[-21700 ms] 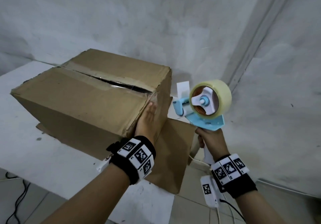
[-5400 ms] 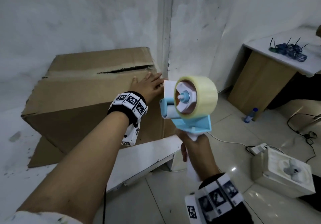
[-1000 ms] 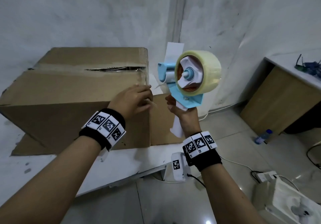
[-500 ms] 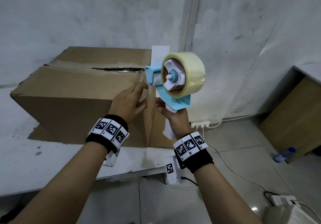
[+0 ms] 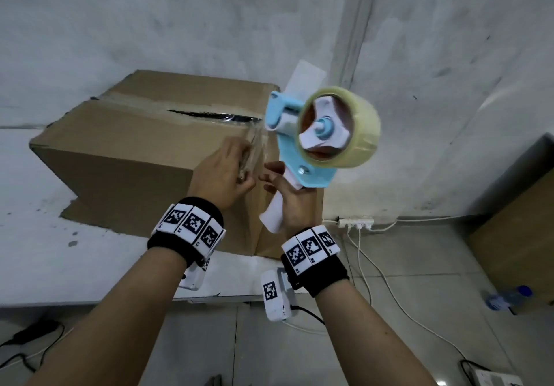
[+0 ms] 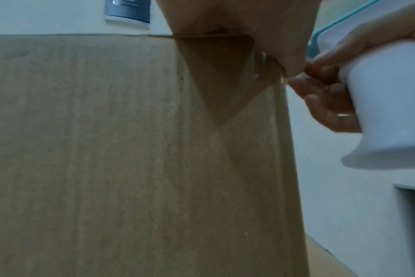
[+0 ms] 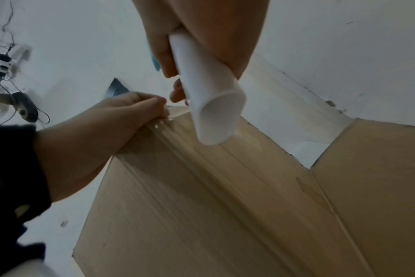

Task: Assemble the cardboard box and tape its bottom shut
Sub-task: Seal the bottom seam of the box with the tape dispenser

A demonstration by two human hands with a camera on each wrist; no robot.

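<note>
The brown cardboard box point(image 5: 126, 157) lies on the white table point(image 5: 45, 250), closed flaps up, with a dark gap along part of the taped seam. My left hand point(image 5: 236, 172) pinches the free end of a clear tape strip point(image 5: 256, 145) against the box's near right corner. The strip runs up to the blue tape dispenser point(image 5: 329, 134) with its clear roll. My right hand point(image 5: 287, 199) grips the dispenser's white handle point(image 7: 211, 105) just right of the corner. In the right wrist view the left hand point(image 7: 140, 112) holds the wrinkled strip point(image 7: 175, 114) on the box point(image 7: 201, 215).
A loose flap point(image 5: 90, 217) sticks out flat under the box. The wall stands close behind the box. On the floor to the right lie a power strip point(image 5: 356, 222) with cables and a water bottle point(image 5: 506, 297), beside a wooden cabinet point(image 5: 521, 235).
My left hand has drawn the tape end down from the dispenser onto the box's right corner. The dispenser has tilted and sits higher above the right hand.
</note>
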